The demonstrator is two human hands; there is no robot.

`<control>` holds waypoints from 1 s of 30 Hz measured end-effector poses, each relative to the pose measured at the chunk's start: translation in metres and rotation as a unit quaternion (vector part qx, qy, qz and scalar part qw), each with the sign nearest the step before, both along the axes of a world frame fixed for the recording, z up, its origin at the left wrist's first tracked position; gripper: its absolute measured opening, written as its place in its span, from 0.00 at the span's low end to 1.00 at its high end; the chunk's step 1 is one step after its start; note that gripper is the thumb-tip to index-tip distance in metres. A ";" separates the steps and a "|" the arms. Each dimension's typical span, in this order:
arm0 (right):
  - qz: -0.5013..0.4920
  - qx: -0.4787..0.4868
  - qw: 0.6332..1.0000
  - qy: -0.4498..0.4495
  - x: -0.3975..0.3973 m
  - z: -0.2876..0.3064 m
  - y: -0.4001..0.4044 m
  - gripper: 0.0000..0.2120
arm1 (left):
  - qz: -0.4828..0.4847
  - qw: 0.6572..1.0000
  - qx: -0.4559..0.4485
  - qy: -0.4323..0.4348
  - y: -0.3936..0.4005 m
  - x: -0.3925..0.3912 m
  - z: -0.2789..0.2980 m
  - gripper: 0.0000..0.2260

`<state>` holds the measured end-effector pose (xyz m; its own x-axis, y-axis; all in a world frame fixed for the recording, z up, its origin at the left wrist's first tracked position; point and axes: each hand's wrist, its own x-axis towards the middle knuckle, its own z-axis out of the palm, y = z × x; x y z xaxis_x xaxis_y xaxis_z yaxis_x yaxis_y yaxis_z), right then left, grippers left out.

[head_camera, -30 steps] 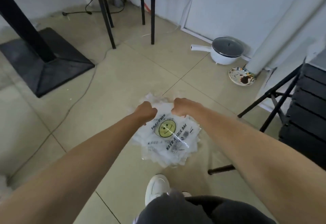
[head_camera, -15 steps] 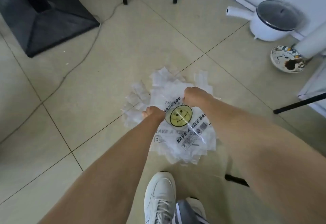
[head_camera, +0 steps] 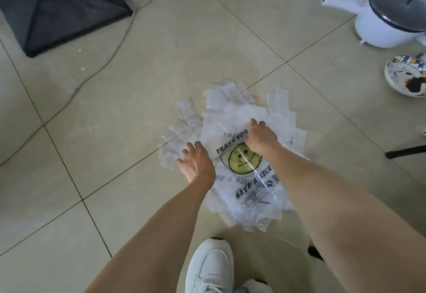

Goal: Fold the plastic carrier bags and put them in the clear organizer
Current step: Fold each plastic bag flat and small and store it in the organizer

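Tiled floor (head_camera: 115, 200) carries the whole job: a fanned pile of bags (head_camera: 232, 117) lies flat on it, none folded, and no organizer shows. Atop the pile's left edge the left hand (head_camera: 196, 166) rests with fingers spread; at its centre the right hand (head_camera: 261, 139) pinches the top bag.

Both bare forearms reach forward and down from the lower edge of the view, converging toward the middle. The left hand (head_camera: 196, 164) lies palm down with its fingers (head_camera: 184, 154) spread and fairly straight, pointing up and to the left. The right hand (head_camera: 260, 138) sits just beyond it and slightly to the right, knuckles up, its fingers (head_camera: 254, 123) bent downward at the tips. The two hands are near each other but apart. A foot in a white sneaker (head_camera: 211, 267) stands between the forearms.
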<state>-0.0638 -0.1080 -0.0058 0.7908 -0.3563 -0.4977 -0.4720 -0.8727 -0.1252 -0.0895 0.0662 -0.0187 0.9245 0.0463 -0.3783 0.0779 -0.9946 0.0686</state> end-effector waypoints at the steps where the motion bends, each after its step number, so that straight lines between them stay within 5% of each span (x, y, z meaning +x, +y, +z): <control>1: -0.001 -0.009 1.000 -0.013 -0.002 -0.003 0.001 0.24 | -0.010 1.000 -0.002 -0.010 0.000 0.002 0.000 0.16; 5: 0.000 -0.028 0.998 -0.060 -0.001 -0.002 -0.001 0.11 | -0.030 0.997 -0.041 -0.066 0.006 0.010 0.003 0.07; 11: -0.021 -0.046 0.997 -0.066 0.011 0.024 -0.009 0.05 | 0.001 0.971 -0.180 -0.156 0.011 0.015 0.021 0.08; 14: -0.066 0.042 0.995 -0.065 0.015 0.045 -0.018 0.14 | 0.008 0.955 -0.256 -0.152 0.008 0.016 0.032 0.06; 19: -0.134 0.181 0.972 -0.067 0.013 0.096 -0.033 0.09 | 0.075 0.900 -0.415 -0.111 -0.005 0.018 0.068 0.06; 25: -0.185 0.268 0.944 -0.046 -0.002 0.171 -0.038 0.34 | 0.149 0.850 -0.493 -0.105 -0.018 0.022 0.132 0.17; 30: -0.210 0.247 0.946 0.010 -0.027 0.244 -0.043 0.48 | 0.227 0.809 -0.539 -0.055 -0.029 0.030 0.197 0.15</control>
<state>-0.0909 -0.1505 0.2381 0.6199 -0.3572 -0.6987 -0.7706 -0.4450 -0.4562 -0.0600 0.0368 0.1786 0.9355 0.0886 -0.3421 0.3534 -0.2222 0.9087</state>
